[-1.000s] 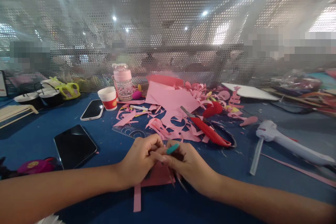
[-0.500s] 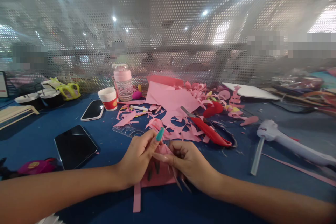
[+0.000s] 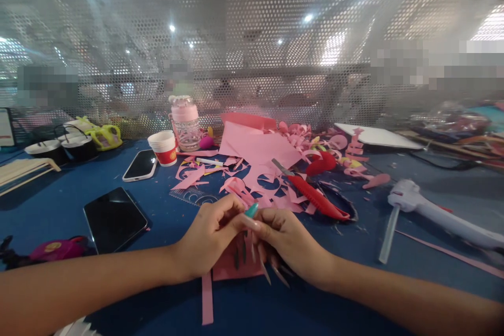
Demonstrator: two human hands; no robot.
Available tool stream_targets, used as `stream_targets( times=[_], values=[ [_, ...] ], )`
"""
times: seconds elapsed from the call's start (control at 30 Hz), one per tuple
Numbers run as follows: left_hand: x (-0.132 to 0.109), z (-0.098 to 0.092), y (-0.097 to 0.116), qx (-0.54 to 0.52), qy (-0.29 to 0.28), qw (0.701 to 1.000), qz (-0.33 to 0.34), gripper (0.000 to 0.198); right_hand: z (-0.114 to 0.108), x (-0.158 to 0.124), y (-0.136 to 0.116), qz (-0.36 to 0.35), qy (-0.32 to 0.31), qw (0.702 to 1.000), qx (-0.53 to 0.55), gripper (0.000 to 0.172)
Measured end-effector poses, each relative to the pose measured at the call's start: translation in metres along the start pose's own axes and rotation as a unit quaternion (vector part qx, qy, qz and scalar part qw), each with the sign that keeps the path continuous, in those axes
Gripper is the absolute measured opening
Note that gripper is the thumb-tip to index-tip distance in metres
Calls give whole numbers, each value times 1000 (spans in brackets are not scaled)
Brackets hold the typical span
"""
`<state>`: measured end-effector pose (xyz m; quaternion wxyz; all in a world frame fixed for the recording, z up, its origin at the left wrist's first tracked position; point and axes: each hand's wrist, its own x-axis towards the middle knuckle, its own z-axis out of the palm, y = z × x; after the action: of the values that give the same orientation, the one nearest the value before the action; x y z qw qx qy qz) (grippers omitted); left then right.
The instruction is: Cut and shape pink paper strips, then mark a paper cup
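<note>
My left hand (image 3: 210, 233) and my right hand (image 3: 285, 239) meet at the middle of the blue table (image 3: 165, 210), fingers curled and pinched together on a piece of pink paper (image 3: 238, 262) that lies under them. A teal fingernail shows between the two hands. A narrow pink paper strip (image 3: 207, 299) lies on the table below my left wrist. Just beyond my hands lie pink paper scraps (image 3: 252, 173) and red scissors (image 3: 315, 197).
A black phone (image 3: 115, 219) lies to the left and a white-edged phone (image 3: 139, 165) farther back. A paper cup (image 3: 163, 148) and a pink bottle (image 3: 184, 123) stand behind. A white glue gun (image 3: 429, 212) lies on the right. A perforated metal screen (image 3: 252, 63) closes the back.
My hands stayed together over the pink paper; the fingers shifted, the teal-nailed finger rose and came back down between them.
</note>
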<state>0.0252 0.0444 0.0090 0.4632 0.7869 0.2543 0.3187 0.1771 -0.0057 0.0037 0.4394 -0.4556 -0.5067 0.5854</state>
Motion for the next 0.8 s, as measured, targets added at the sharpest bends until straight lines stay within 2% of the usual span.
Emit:
stream_targets(
  times=[0.27,0.37,0.5,0.8],
  values=[
    [-3,0,5,1,-35,999,-1,22,3,-3,-2,13,2,1000,-10,46],
    [-3,1,6,-28,-45,999,-10,23,2,-5,-2,15,5,1000,1,47],
    [-3,4,5,-23,-28,999,-26,26,2,-4,-1,-11,18,1000,-19,45],
    [-3,5,8,25,-2,999,-37,29,3,-4,0,-7,39,998,-51,48]
  ],
)
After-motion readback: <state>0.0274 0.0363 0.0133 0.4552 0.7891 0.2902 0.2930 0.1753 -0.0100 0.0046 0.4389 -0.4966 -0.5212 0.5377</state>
